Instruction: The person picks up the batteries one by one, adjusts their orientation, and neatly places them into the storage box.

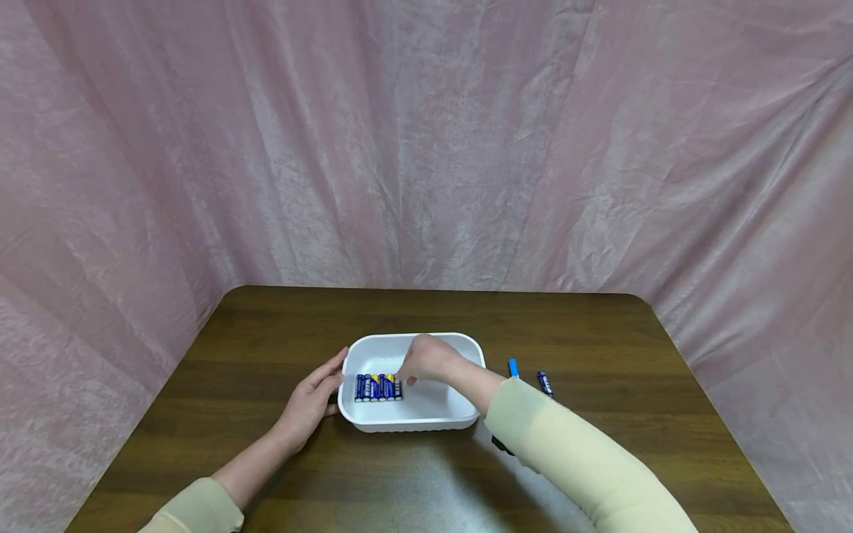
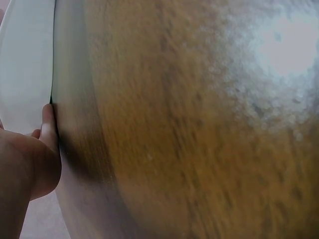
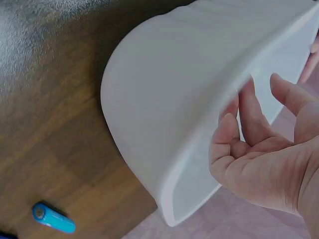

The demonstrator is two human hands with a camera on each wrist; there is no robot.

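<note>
A white plastic tray point(image 1: 426, 426) stands on the table. On its floor, toward the left, several dark blue batteries point(image 1: 378, 388) lie side by side in a row, some with yellow bands. My left hand point(image 1: 308, 407) rests against the tray's left end, its fingers fairly straight along the outer wall. My right hand point(image 1: 426, 357) reaches over the right rim into the tray, fingertips down at the right end of the row. In the right wrist view its thumb point(image 3: 286, 92) stands apart from the bent fingers point(image 3: 251, 117); the tray rim hides some fingertips.
Right of the tray lie a light blue battery point(image 1: 513, 368) and a dark blue battery point(image 1: 545, 383). A small black object point(image 1: 500, 444) shows partly from under my right sleeve point(image 1: 573, 451). The wooden table point(image 1: 280, 318) ends at a pink curtain point(image 1: 426, 148).
</note>
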